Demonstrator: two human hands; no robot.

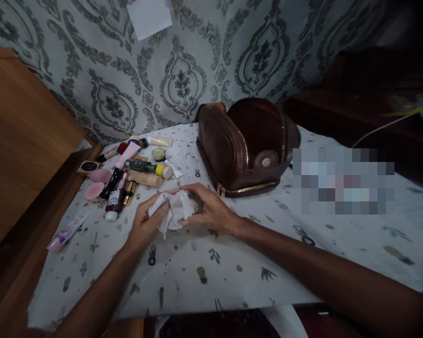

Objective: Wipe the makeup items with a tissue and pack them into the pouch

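My left hand (148,217) is closed on a crumpled white cloth (176,209) and presses it against a small dark item (196,203) with a yellowish ring mark. My right hand (215,206) grips that dark item from the other side. The cloth and my fingers cover most of it, so its kind cannot be made out. Both hands are just above the printed tablecloth (229,277). Behind my right hand stands a brown leather toiletry bag (220,150), unzipped at the top, its flap with a round metal snap hanging at the front.
Left of my hands lie several cosmetics, among them a dark red bottle (115,203), a beige tube (144,178) and a pink tube (67,231). A wooden panel (24,136) borders the left side. Patterned wallpaper (183,70) rises behind. A blurred-out patch (343,181) covers the right side.
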